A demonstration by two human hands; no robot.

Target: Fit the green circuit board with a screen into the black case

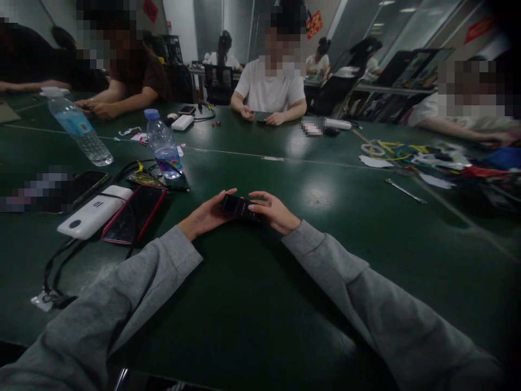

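Between my two hands is a small black handheld device (240, 208) with a little dark screen at its left end and what look like keys beside it. My left hand (209, 213) is closed around the screen end, its thumb along the top edge. The fingers of my right hand (274, 210) wrap the other end, thumb over the front face. The device is tilted slightly, just over the green table (228, 315). Its back and underside are hidden. Left of my left hand lie a red-edged phone (136, 214) and a white power bank (95, 212) with a black cord.
Two plastic bottles, a nearer one (165, 146) and a farther one (79, 127), stand at the left. Another phone (83, 190) lies there. A wrench-like metal tool (405, 191) and a tangled cable pile (448, 160) are at the right. A person (268, 89) sits opposite.
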